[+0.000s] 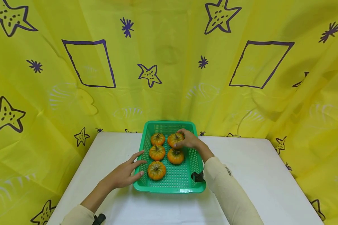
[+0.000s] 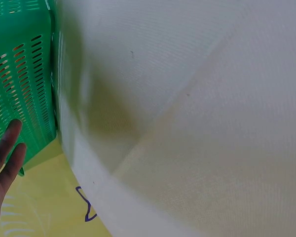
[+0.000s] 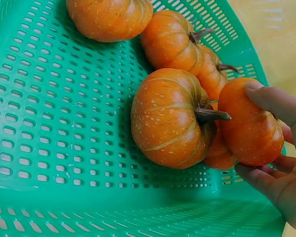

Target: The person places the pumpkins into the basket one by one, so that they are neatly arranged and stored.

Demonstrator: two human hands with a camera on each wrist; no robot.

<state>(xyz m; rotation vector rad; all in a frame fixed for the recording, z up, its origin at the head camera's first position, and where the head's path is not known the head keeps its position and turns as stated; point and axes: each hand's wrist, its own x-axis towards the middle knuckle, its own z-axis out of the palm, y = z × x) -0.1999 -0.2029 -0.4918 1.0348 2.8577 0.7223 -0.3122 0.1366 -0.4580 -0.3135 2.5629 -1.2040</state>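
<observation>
My right hand [image 1: 190, 139] grips a small orange pumpkin [image 1: 173, 140] at the back right of a green plastic basket [image 1: 180, 178]. In the right wrist view, the thumb lies on one side of this pumpkin [image 3: 249, 128] and fingers on the other. Another pumpkin [image 1: 175, 156] sits just in front of it. Three more form a column on the left: a back one [image 1: 157, 139], a middle one [image 1: 157, 152] and a front one [image 1: 156, 170]. My left hand [image 1: 123, 175] is beside the basket's left wall with fingers spread, holding nothing; contact with the rim is unclear.
The basket stands on a white-covered table [image 1: 242, 165], near its back edge. A yellow curtain [image 1: 169, 103] with starfish drawings hangs behind and along both sides. A black wrist device [image 1: 197, 177] on the right arm overlaps the basket's right wall.
</observation>
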